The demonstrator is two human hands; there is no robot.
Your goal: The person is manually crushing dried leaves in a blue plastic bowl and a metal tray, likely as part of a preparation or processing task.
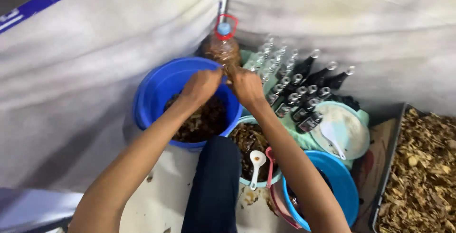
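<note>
My left hand [202, 86] and my right hand [247, 86] meet above the far rim of a blue bucket [149, 100], fingers closed together on a small brown clump that I cannot make out clearly. The bucket holds dark brown wet plant matter [202, 121]. Just behind my hands stands a clear plastic bottle [222, 47] of brownish liquid with a blue cap and a red ring. My dark-clothed knee [213, 185] rises between my forearms.
Several small dark glass bottles [299, 90] lie in rows at the right. A teal bowl [244, 178] of brown mash holds a white spoon [256, 164]. A white-powder dish [349, 128], a blue basin [339, 180], and a tray of dried bark chips [422, 166] sit nearby. White sheeting surrounds everything.
</note>
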